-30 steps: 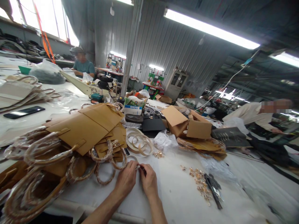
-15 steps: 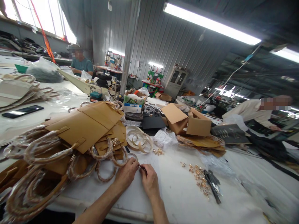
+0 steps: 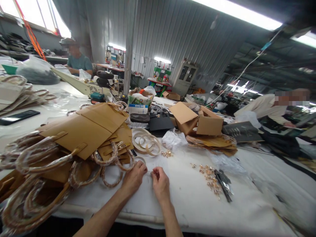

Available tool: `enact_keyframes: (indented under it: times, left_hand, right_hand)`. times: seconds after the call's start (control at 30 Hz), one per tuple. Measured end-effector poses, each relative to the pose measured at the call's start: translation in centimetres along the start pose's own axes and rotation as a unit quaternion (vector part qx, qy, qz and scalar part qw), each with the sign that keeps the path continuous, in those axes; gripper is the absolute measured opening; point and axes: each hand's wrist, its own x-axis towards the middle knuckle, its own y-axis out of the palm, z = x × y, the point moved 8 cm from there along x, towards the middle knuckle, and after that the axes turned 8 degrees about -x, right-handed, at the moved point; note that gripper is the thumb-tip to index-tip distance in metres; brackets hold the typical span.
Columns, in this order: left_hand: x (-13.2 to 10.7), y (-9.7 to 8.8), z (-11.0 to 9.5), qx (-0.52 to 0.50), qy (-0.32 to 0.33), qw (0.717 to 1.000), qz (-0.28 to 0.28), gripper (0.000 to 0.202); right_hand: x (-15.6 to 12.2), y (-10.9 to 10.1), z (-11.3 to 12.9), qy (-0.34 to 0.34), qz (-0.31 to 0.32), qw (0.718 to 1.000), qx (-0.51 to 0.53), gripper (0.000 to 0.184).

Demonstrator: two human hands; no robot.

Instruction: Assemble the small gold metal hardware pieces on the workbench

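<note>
My left hand (image 3: 134, 177) and my right hand (image 3: 160, 183) rest close together on the white table (image 3: 192, 204), both with fingers curled in a pinch. Between their fingertips is something small that I cannot make out. Just left of my left hand lie tan bag panels with wrapped round handles (image 3: 108, 164) and a heap of tan leather bags (image 3: 84, 131). A small roll of tape (image 3: 140, 160) sits just beyond my left hand. Gold metal fittings (image 3: 209, 179) lie scattered to the right of my right hand.
Coils of pale strap (image 3: 145, 143), an open cardboard box (image 3: 197, 121), a black pouch (image 3: 160, 125) and crumpled plastic (image 3: 172, 140) crowd the table's middle. A phone (image 3: 17, 117) lies far left. One person sits at the back left, another leans over at the right.
The view has tilted and shifted a little. My hands have drawn slightly apart; my right hand moved a bit right while both stay pinched.
</note>
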Motion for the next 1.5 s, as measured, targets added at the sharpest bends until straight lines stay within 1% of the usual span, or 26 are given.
enact_keyframes:
  times: [0.1,0.2,0.33,0.43,0.57,0.7,0.87,1.03,1.17,1.3,1.37,1.43,1.5]
  left_hand:
    - [0.0,-0.1,0.0,0.005,-0.004,1.000,0.000,0.020]
    - [-0.1,-0.1,0.0,0.005,-0.005,1.000,-0.004,0.019]
    - [-0.2,-0.1,0.0,0.004,0.004,1.000,-0.010,0.018]
    - [-0.2,-0.1,0.1,0.010,0.002,1.000,-0.010,0.016]
    - [-0.2,-0.1,0.1,0.016,-0.001,1.000,-0.002,0.017]
    - [-0.2,-0.2,-0.2,0.006,0.004,1.000,0.017,0.019]
    - [0.0,-0.2,-0.2,-0.029,-0.002,0.999,0.037,0.023]
    - [0.4,0.3,0.0,-0.093,0.020,0.995,0.043,0.025]
    - [0.5,0.3,0.2,-0.149,0.034,0.988,0.032,0.027]
    - [0.6,0.5,0.5,-0.189,0.053,0.980,0.032,0.027]
    - [0.8,0.6,0.7,-0.203,0.059,0.977,0.026,0.027]
    - [1.0,0.6,0.8,-0.210,0.059,0.976,0.012,0.027]
    - [1.1,0.5,0.8,-0.205,0.058,0.977,-0.003,0.027]
  right_hand:
    - [-0.1,-0.1,0.1,-0.009,-0.010,1.000,-0.007,0.012]
    - [-0.2,-0.1,0.7,-0.040,-0.013,0.999,-0.024,0.015]
    - [-0.3,0.2,1.5,-0.078,0.013,0.996,-0.048,0.019]
    - [-0.3,0.4,1.9,-0.086,0.034,0.994,-0.061,0.018]
    - [-0.3,0.2,2.3,-0.089,0.031,0.993,-0.067,0.017]
    - [-0.3,0.2,2.6,-0.091,0.038,0.992,-0.079,0.018]
    - [-0.5,-0.1,3.3,-0.098,0.023,0.990,-0.097,0.016]
    - [-0.6,-0.1,3.0,-0.091,0.005,0.991,-0.102,0.011]
    - [-0.6,-0.1,2.8,-0.093,0.010,0.992,-0.084,0.014]
    - [-0.5,-0.5,3.2,-0.102,0.015,0.992,-0.069,0.018]
    - [-0.6,-0.4,3.7,-0.122,0.023,0.989,-0.075,0.018]
    - [-0.9,-0.1,4.3,-0.156,0.041,0.984,-0.080,0.018]
    - [-1.1,0.0,4.6,-0.181,0.047,0.981,-0.060,0.017]
